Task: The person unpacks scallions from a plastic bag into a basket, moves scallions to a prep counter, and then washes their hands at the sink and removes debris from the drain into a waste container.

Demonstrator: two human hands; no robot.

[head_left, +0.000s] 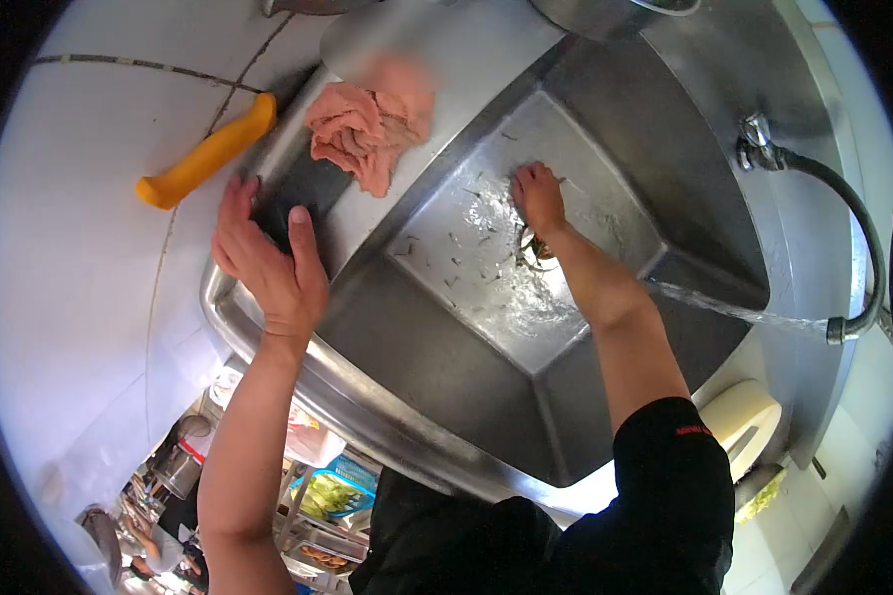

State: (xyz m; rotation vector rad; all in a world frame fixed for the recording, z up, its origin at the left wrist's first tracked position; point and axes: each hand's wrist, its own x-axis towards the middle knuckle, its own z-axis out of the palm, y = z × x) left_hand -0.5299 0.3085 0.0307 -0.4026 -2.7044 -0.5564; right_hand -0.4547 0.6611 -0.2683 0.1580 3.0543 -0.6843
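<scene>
left hand [268,263]: open, left of frame
right hand [539,198]: curled, upper centre; can't tell if gripping
sink [437,347]: water [714,301] running, dark bits [451,282] uncleared

Your upper wear: one black garment [446,535], dark throughout the part that shows at the front, with soft folds; whether it is a shirt alone or has an apron over it, you cannot tell. Your right sleeve [670,486]: one, black, short, loose in cut, ending above the elbow in a plain hem [655,405]. Marking: one short line of small red lettering [694,431] near that hem, too small to read. Your forearms: two, bare. Your left hand [268,266] and right hand [541,198]: bare, with bare wrists.
</scene>
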